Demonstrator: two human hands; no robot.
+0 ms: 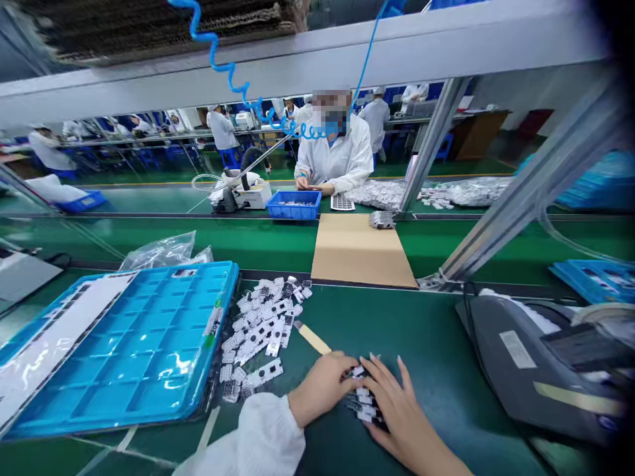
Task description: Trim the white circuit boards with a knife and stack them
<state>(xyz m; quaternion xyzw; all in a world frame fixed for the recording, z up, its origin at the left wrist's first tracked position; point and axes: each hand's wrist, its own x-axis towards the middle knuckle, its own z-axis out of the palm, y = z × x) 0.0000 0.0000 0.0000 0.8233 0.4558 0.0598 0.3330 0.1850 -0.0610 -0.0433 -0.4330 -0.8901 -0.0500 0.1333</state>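
A small cluster of white-and-black flat pieces (364, 404) lies on the green tabletop between my hands. My left hand (322, 385) comes from the left in a white sleeve, fingers curled and closed on the cluster's upper left part. From the right, my right hand (399, 406) arches over the same pieces, thumb at the near end and fingers stretched toward the far end. The two hands hide much of the cluster. Just beyond my left hand lies a brush-like tool with a flat yellowish handle (313, 337). Left of it spreads a heap of loose white-and-black pieces (262, 327).
At left sits a plastic-wrapped blue compartment tray (153, 344) with a white strip (64, 337) across it. Cardboard (362, 251) spans the green belt, bearing a small stack (381, 219). A dark grey machine (526, 363) stands right. Opposite, a person (335, 155) works behind a blue bin (294, 206).
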